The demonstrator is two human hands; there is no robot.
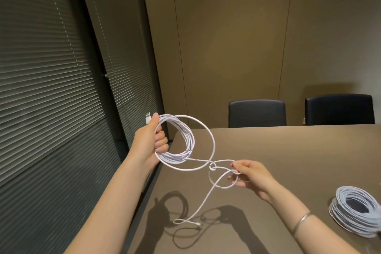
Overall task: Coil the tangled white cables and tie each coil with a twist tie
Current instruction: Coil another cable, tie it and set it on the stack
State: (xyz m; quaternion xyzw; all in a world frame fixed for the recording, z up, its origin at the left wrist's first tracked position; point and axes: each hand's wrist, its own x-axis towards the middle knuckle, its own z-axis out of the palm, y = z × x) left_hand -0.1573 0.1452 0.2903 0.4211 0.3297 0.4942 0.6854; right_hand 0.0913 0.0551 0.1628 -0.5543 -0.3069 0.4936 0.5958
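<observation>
Pinching the loose run of white cable (221,162) between thumb and fingertips (234,164) of our right hand (250,175), we have a small knot-like kink (213,168) just to the left of that pinch, and this looks like the thing to clear before the next turn goes on. Further left, the fingers (161,140) of our left hand (150,140) are curled tight round the gathered coil (185,142), which hangs in the air above the bench (288,150) edge, one outer loop standing wider than the rest. Below our right fingers the tail (198,210) drops to the bench and ends near a small connector (198,225). We judge it best to ease the kink open with slack, not pull it, then lay the turn to match the others. Off to the right a finished-looking coil (354,210) rests on the bench; no twist tie is visible.
</observation>
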